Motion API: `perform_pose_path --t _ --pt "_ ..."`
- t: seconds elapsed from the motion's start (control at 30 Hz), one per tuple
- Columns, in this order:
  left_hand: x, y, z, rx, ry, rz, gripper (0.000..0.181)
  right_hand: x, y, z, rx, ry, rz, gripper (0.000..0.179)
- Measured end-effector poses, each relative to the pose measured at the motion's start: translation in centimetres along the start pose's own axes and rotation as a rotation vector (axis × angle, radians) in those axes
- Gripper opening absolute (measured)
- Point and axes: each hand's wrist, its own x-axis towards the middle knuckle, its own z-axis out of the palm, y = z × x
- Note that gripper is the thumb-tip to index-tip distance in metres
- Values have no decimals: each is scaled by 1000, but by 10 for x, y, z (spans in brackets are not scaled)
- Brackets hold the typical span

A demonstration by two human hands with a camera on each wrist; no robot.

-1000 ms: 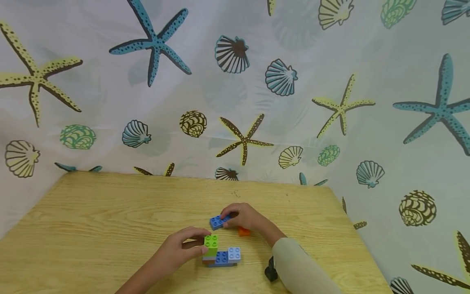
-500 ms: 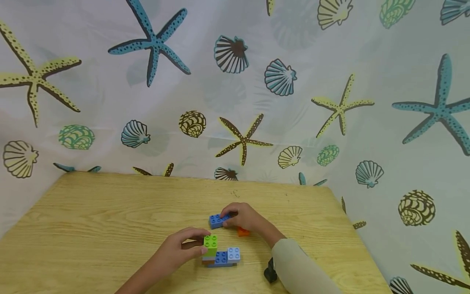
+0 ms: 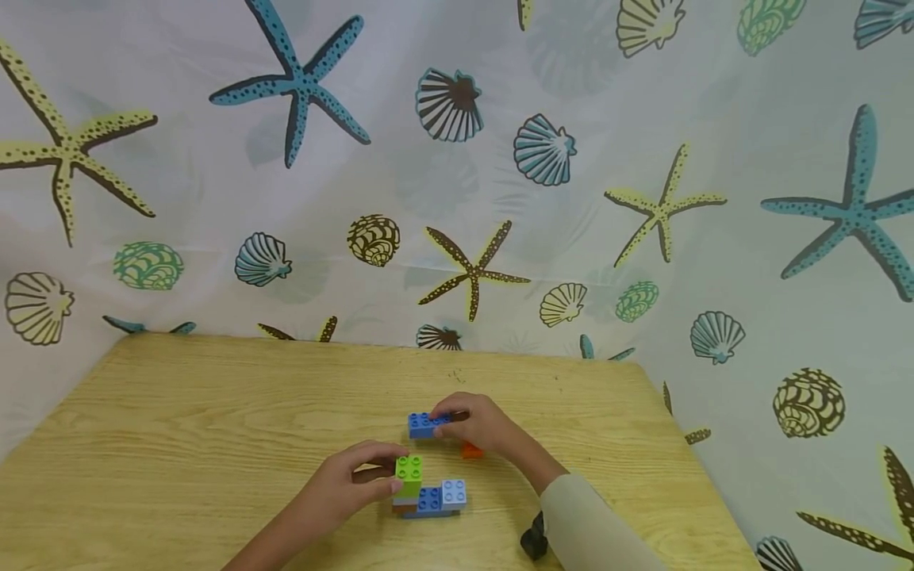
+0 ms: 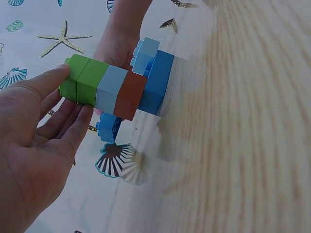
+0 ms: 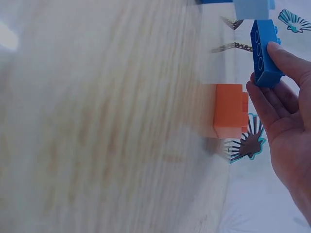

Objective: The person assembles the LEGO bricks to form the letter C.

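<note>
The left hand (image 3: 350, 480) has its grip clamped on the green bricks (image 4: 85, 80), which top a pale brick (image 4: 109, 90) and a brown brick (image 4: 129, 94) at the left end of the blue base (image 3: 429, 500), with a light-blue brick (image 3: 453, 493) on its right end. Farther back, the right hand (image 3: 478, 420) pinches a blue brick (image 5: 265, 53) between thumb and fingers, raised off the table (image 3: 214, 428), where an orange brick (image 5: 228, 110) sits just below that hand.
</note>
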Motion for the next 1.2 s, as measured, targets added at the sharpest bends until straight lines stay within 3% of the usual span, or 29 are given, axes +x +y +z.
perform_pose_path --t 0.8,1.2 --pt "0 -3 0 -8 2 4 51 -54 -35 -12 64 61 -105 29" --pt "-2 -1 0 -49 14 -53 58 -78 -51 -8 51 87 -318 29"
